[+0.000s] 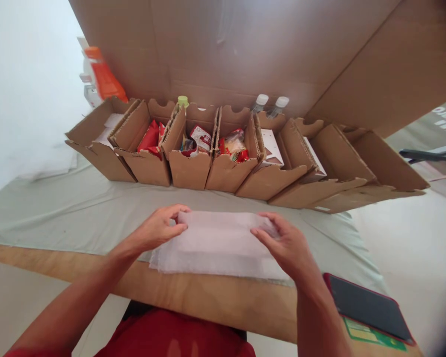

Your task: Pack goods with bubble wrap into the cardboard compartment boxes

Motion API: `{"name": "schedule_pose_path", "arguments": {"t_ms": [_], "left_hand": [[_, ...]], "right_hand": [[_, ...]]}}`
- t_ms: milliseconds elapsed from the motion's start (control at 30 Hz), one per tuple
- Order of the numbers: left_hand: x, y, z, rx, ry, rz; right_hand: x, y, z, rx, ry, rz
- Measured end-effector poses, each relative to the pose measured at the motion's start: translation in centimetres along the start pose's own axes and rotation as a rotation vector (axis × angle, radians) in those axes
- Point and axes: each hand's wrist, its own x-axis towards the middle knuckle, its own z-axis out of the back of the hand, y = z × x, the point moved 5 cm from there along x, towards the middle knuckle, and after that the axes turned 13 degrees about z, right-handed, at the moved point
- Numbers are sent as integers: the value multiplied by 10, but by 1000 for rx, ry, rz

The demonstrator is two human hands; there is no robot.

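Note:
A translucent white packing sheet (219, 230) is stretched between my hands, above the front of the cloth. It looks like foam or bubble wrap; I cannot tell which. My left hand (163, 225) pinches its far left corner between thumb and fingers. At the far right corner, my right hand (282, 240) grips the sheet the same way, thumb on the near side. Under it lie more white sheets (215, 263), their ragged edges showing at the left and along the table's front.
Cardboard bins (189, 171) stand in a row behind the sheets, several holding red packets (151, 136) or white boxes (271, 148). An orange bottle (106, 77) and clear bottles (260, 103) rise behind them. A phone (369, 305) lies at the right on the wooden table edge (193, 297).

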Motion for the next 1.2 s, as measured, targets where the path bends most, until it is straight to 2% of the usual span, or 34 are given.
{"name": "schedule_pose_path", "arguments": {"t_ms": [100, 167, 267, 333, 400, 433, 500, 533, 567, 600, 633, 700, 733, 800, 900, 1000, 1100, 1200], "left_hand": [[19, 4, -20, 155, -161, 47], [19, 10, -33, 185, -240, 37], [11, 15, -45, 214, -283, -32], [5, 15, -40, 215, -311, -87], [-1, 14, -16, 203, -384, -125], [-6, 13, 6, 191, -452, -137], [-15, 10, 64, 177, -633, -131], [-21, 7, 100, 183, -789, -105], [-23, 6, 135, 215, -905, -49], [-19, 5, 167, 270, -947, 57], [-10, 6, 195, 340, -902, 175], [17, 7, 238, 386, -773, 239], [34, 9, 252, 413, -695, 276], [69, 17, 266, 460, -536, 335], [114, 35, 264, 498, -356, 452], [143, 49, 248, 475, -299, 543], [152, 53, 242, 405, -375, 570], [136, 46, 257, 281, -503, 522]], "right_hand": [[2, -12, -21, -307, -88, 25], [-8, -7, -38, -438, -115, 135], [-28, 0, -61, -451, -72, 319], [-36, -3, -69, -432, -81, 366], [-36, -10, -72, -413, -125, 372], [-36, -13, -73, -403, -142, 382], [-35, -17, -74, -395, -179, 410], [-35, -17, -74, -397, -196, 420], [-36, -17, -75, -403, -215, 426], [-37, -17, -75, -409, -228, 429], [-38, -17, -76, -416, -237, 426], [-40, -16, -78, -424, -241, 423], [-41, -16, -79, -424, -239, 424], [-42, -17, -79, -415, -240, 429], [-44, -21, -79, -391, -238, 423], [-44, -24, -80, -353, -235, 403], [-45, -25, -81, -331, -273, 382], [-44, -26, -82, -327, -293, 385]]}}
